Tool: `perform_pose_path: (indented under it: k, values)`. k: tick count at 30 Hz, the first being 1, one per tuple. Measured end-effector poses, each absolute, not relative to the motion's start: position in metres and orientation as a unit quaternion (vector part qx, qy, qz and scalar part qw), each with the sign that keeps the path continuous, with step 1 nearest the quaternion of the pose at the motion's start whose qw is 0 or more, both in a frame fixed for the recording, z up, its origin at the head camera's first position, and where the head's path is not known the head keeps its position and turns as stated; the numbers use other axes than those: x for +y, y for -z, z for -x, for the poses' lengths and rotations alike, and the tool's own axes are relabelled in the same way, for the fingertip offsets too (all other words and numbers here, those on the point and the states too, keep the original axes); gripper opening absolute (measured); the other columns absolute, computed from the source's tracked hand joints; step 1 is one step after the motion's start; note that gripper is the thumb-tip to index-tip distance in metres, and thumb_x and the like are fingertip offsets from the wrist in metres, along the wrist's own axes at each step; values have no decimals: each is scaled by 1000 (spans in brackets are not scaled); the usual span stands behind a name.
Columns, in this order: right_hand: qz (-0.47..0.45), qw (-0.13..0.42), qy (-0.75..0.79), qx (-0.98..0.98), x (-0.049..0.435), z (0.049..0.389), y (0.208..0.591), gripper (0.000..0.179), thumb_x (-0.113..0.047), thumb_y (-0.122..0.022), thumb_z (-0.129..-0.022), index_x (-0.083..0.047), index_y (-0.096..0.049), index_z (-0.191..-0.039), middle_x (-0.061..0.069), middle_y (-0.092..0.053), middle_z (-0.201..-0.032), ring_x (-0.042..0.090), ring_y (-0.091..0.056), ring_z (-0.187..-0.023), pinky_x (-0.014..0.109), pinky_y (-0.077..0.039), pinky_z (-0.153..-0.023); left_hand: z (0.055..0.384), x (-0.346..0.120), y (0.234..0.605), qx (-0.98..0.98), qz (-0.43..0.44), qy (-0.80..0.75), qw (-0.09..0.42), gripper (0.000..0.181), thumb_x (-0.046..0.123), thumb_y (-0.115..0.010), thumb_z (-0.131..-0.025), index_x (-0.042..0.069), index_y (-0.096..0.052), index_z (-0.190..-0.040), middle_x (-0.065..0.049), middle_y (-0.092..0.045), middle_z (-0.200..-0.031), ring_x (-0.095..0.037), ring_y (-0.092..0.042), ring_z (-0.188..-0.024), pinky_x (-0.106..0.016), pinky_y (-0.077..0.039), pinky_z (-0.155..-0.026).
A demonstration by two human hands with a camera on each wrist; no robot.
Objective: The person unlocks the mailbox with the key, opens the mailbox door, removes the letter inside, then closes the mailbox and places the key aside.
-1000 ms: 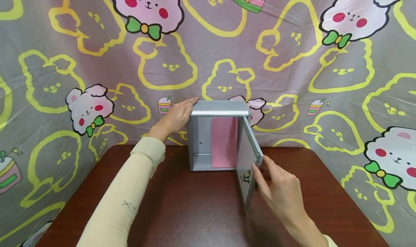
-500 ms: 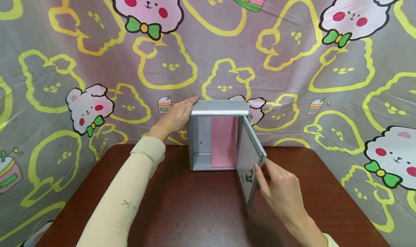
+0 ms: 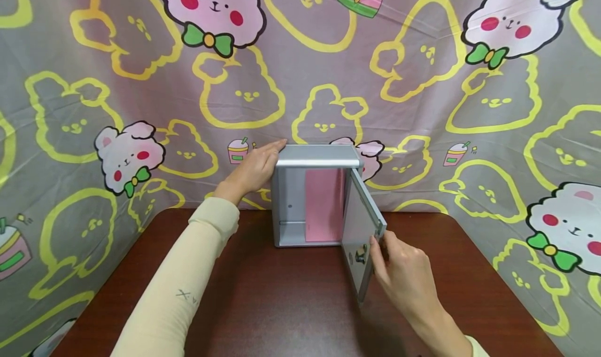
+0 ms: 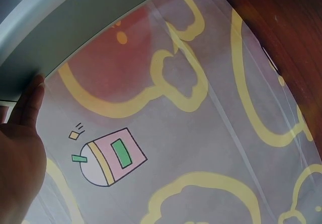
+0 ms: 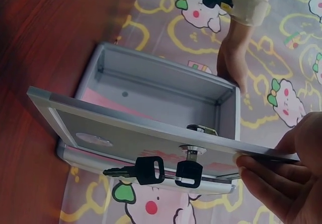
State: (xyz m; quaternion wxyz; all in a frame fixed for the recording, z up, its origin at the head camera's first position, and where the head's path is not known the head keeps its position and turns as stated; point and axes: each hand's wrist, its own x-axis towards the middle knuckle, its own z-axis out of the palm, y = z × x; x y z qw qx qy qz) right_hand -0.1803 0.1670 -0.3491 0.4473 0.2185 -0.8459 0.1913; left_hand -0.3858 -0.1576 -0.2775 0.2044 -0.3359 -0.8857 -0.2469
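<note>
A small grey metal box (image 3: 316,154) stands on the table, its hinged door (image 3: 358,231) swung outward on the right side. Inside, a pink sheet (image 3: 324,205) stands upright against the back. My left hand (image 3: 253,171) rests on the box's upper left corner with fairly straight fingers. The free edge of the door is pinched between thumb and fingers of my right hand (image 3: 406,265). A lock (image 3: 360,253) shows on the door's inner face. On the outer face, in the right wrist view, one black-headed key (image 5: 189,174) sits in the lock and another key (image 5: 148,171) hangs linked to it.
The dark red-brown table (image 3: 281,305) extends in front of the box and to both sides. Behind and around it hangs a grey cloth (image 3: 328,64) printed with yellow outlines and cartoon bears.
The door has swung slightly further outward to the right, with my right hand moving along on its edge. My left hand and the box have stayed in place.
</note>
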Motion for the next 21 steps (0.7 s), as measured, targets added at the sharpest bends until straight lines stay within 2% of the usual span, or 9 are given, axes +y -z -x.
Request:
perform_pose_path:
  k: [5, 21]
  values:
    - [-215, 436, -180, -856, 166, 180, 349, 24, -7, -65, -92, -10, -48, -76, -13, -33, -57, 3, -30, -48, 21, -26, -42, 385, -157, 278, -887, 334, 248, 203, 56, 24, -17, -110, 1, -40, -155, -10, -41, -161, -24, -34, -151, -34, -23, -125]
    - [-202, 426, -165, -866, 165, 180, 349, 23, -6, -63, -92, -8, -45, -78, -11, -31, -55, 7, -30, -47, 25, -27, -42, 384, -157, 276, -892, 325, 247, 193, 57, 26, -16, -109, 3, -40, -156, -7, -40, -162, -21, -33, -151, -33, -22, -125]
